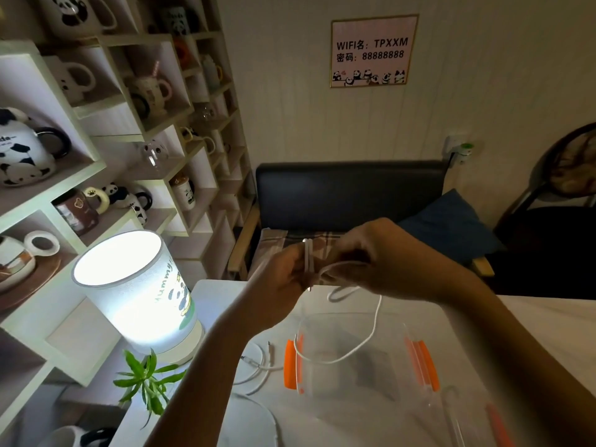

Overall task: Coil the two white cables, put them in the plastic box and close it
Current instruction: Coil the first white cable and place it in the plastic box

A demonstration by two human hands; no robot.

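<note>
I hold one white cable [371, 337] up above the table with both hands. My left hand [280, 285] grips a bundle of its loops, which stand upright between the fingers. My right hand [380, 262] pinches a strand just right of that bundle. A long loose loop hangs from the hands down over the clear plastic box [354, 356], which has orange latches on its left and right sides. The second white cable [258, 366] lies loose on the table to the left of the box. The clear lid [458, 414] with an orange edge rests at the lower right.
A lit lamp [135, 295] and a small green plant [148, 379] stand on the table's left. Shelves of panda mugs fill the left wall. A dark bench [348, 195] sits behind the table. A white round object [248, 421] lies near the front edge.
</note>
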